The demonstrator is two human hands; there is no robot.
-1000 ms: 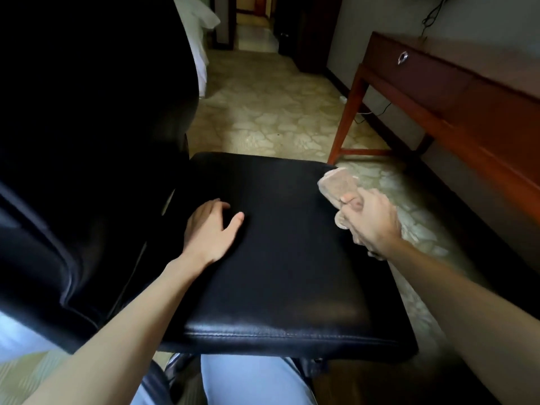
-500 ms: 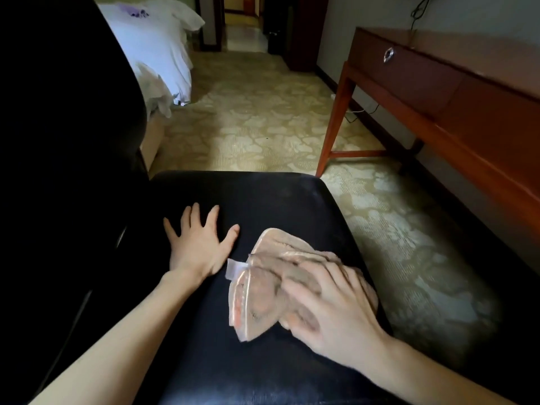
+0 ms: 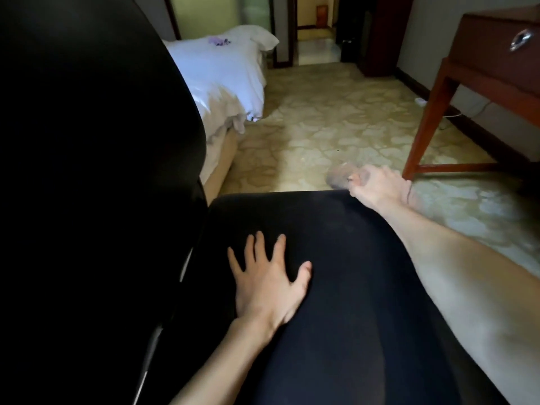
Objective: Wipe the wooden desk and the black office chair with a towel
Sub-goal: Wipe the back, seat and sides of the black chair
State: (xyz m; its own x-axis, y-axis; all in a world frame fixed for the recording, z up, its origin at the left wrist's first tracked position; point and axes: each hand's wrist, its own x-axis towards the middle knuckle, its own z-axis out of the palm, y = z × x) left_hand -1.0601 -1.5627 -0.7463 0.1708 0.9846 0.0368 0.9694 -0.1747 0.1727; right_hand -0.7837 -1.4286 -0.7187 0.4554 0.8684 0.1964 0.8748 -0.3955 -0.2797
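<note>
The left hand [image 3: 268, 283] lies flat on the black office chair [image 3: 350, 331], fingers straight and spread on its seat [image 3: 336, 244], holding nothing, close to where the seat meets the backrest [image 3: 87, 141]. The right hand [image 3: 380, 187] is out at the seat's far edge, near the right corner. Its fingers are curled round the towel [image 3: 339, 176], which bulges past the knuckles and overhangs the edge (motion blur smears both, so the grip's detail is hard to read).

Beyond that edge the patterned floor [image 3: 336, 118] lies open between the bed [image 3: 222, 71] on the left and the wooden desk [image 3: 493, 54] on the right. The foot of the desk's nearest leg [image 3: 423, 121] appears right beside the right hand; how far apart they are in depth I cannot tell. A cable [image 3: 455, 114] lies on the floor under the desk.

The backrest fills the left side as a dark mass. The desk is cut off by the right border, showing only a corner, a drawer front with a metal pull [image 3: 520, 40] and that one leg. The seat's near edge runs out of view. A small purple thing [image 3: 218, 40] on the bed is too small to identify.
</note>
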